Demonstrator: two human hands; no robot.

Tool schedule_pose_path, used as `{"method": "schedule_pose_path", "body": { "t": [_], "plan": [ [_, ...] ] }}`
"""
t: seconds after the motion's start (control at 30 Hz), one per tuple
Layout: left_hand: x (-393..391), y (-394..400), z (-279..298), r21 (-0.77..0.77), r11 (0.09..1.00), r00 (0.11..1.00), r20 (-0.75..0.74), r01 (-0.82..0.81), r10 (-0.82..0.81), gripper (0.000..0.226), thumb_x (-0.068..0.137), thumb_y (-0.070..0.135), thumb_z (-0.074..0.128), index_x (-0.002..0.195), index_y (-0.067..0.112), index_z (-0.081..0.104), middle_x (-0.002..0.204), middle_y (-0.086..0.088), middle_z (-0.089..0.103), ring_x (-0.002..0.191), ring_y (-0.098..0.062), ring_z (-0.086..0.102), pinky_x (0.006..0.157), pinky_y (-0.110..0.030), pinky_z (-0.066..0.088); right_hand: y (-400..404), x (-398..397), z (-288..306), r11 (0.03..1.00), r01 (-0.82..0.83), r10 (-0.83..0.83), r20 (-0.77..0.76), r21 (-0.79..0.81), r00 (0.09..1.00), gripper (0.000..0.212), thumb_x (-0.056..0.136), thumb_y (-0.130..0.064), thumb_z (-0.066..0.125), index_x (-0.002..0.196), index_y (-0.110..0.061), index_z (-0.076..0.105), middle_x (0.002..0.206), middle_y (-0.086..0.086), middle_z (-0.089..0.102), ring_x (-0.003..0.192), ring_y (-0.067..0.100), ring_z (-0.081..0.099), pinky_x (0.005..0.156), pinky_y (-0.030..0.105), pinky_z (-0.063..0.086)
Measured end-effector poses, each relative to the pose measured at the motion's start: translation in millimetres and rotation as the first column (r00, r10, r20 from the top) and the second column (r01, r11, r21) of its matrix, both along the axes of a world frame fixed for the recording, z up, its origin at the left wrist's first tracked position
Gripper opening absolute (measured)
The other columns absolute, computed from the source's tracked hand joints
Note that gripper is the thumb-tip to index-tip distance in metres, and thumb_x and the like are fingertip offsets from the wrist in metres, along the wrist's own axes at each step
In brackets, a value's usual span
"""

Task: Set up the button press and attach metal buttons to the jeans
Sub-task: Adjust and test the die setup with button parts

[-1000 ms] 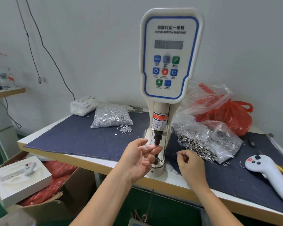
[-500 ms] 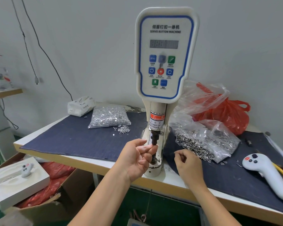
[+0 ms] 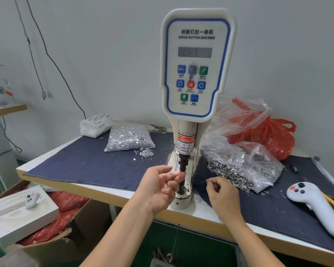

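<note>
- We stand at the front edge of the tabletop (image 3: 96,189), facing the button press (image 3: 198,64), which rises from that edge with its control panel turned toward us.
- Our left hand (image 3: 158,187) reaches up under the press head, fingers curled, fingertips pinched together at the dark upper die (image 3: 182,163). We judge this to be set-up work: seating or turning the die, or loading a part into it. Whether anything small sits between the fingertips, we cannot tell.
- Just below those fingertips stands the lower die (image 3: 181,187), on the white base. The left grip therefore sits right in the pressing gap, which is why the warning label above it matters.
- Our right hand (image 3: 222,195) rests loosely curled on the denim cloth (image 3: 75,160) just right of the base, thumb meeting forefinger. It may hold a small piece; the view does not settle it.
- The bag of dark metal buttons (image 3: 239,168) lies just beyond the right hand, near the right side of the press and within easy reach for feeding.
- The bag of silver tacks (image 3: 129,138) lies toward the back edge, left of the press, with a few spilled beside it.
- A white handheld controller (image 3: 314,207) lies near the right front corner, well apart from both hands.
</note>
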State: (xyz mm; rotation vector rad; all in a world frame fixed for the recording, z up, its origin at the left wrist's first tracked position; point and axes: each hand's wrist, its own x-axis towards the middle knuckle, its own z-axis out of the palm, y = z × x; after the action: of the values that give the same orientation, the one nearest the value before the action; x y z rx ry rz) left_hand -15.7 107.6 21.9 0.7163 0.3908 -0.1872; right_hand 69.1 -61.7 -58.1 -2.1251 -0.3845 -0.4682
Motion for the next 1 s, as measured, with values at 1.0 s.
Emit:
{"method": "schedule_pose_path", "body": {
  "t": [1.0],
  "plan": [
    [34.2, 103.6, -44.9, 0.993, -0.117, 0.904, 0.041, 0.011, 0.426, 0.040, 0.074, 0.042, 0.078, 0.068, 0.004, 0.070, 0.071, -0.011, 0.067, 0.075, -0.030, 0.062, 0.063, -0.031, 0.043, -0.5, -4.9, 3.2, 0.998, 0.019, -0.019, -0.002, -0.061, 1.000, 0.013, 0.091, -0.012, 0.056, 0.091, -0.010, 0.068, 0.086, 0.001, 0.063, 0.079, 0.012, 0.055, 0.066, 0.020, 0.036]
  ]
}}
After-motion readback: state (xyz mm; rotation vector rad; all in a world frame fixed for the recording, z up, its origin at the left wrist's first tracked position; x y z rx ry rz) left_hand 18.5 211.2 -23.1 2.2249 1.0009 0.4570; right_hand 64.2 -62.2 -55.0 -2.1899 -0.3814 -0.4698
